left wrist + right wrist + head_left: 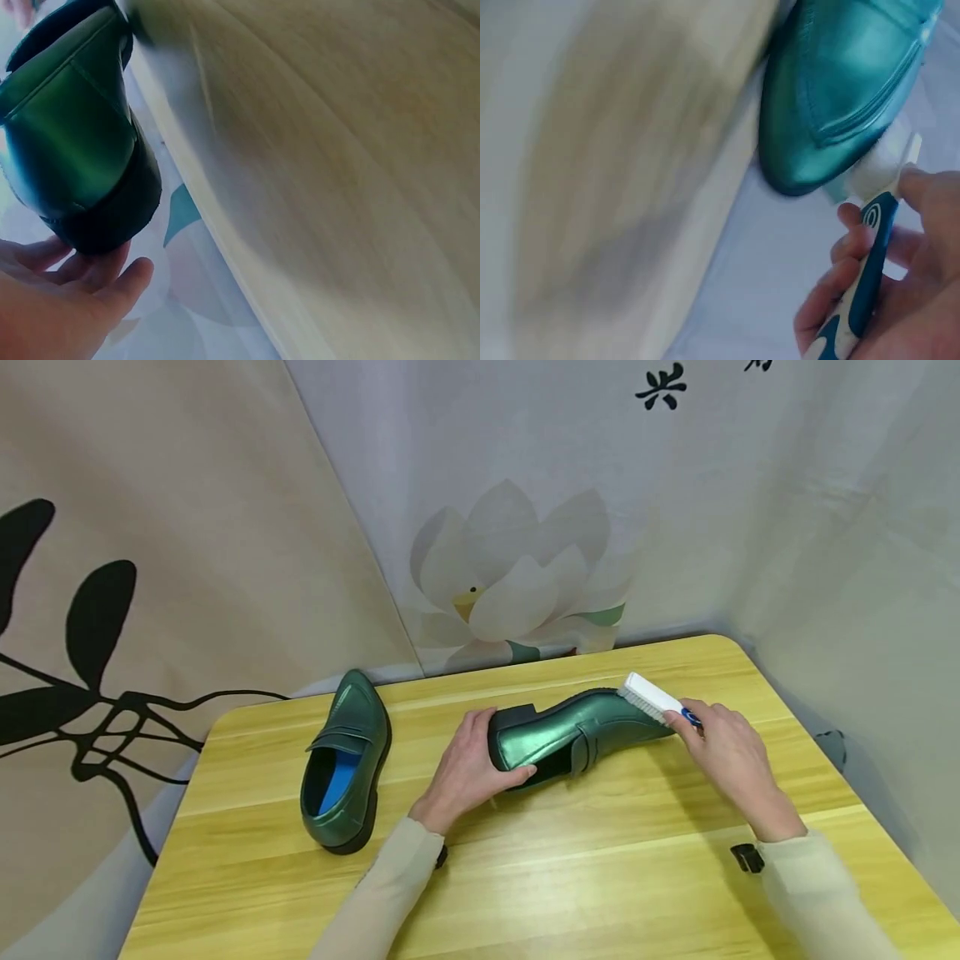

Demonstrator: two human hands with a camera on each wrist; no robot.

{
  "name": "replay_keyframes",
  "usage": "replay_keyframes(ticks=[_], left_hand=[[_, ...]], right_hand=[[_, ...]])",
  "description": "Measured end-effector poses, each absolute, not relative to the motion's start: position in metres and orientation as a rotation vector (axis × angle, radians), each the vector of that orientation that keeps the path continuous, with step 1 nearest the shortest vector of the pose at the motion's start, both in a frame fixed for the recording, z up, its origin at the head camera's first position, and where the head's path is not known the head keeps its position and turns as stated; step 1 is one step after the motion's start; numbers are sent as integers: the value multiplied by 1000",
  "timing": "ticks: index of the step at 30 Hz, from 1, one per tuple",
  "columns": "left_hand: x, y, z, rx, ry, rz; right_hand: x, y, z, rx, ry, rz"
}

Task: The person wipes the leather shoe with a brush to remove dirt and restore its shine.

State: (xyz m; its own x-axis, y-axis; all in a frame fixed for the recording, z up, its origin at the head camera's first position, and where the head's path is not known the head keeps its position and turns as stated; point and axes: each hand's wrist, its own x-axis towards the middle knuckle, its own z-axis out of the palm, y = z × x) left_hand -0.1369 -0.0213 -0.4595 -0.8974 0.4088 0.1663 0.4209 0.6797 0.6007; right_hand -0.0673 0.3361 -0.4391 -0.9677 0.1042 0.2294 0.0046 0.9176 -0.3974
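A shiny green loafer (540,739) lies tipped on its side, its toe to the right. My left hand (467,768) grips it at the heel, thumb over the opening's edge; in the left wrist view the fingers lie under the dark heel (112,214). My right hand (723,752) holds a white scrub brush (648,695) with a blue-patterned handle (866,277). Its bristles rest along the shoe's toe edge near the sole. The right wrist view has the bristles behind the toe (802,161), partly hidden by it.
A second green loafer (348,768) with a blue insole stands upright at the left of the wooden table (570,877). A printed curtain (525,460) hangs right behind the table's far edge. Both forearms wear pale sleeves and dark wrist straps.
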Motion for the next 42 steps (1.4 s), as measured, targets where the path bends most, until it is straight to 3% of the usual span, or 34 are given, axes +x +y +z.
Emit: replay_keyframes(ticks=[4, 13, 23, 33, 42], left_hand=[[-137, -20, -458, -665, -2877, -1071], [-137, -13, -453, -662, -2875, -1074], [-137, -13, -453, -546, -2925, -1137], [-135, -6, -457, -498, -2964, -1188], [-139, -12, -453, -386, -3075, -1203]], right_hand=[[-65, 344, -444, -112, -2843, 642], [-78, 309, -433, -14, -2792, 695], [-54, 352, -451, -328, -2890, 601], [-60, 349, -445, -284, -2861, 643], [-55, 375, -452, -428, -2981, 617]])
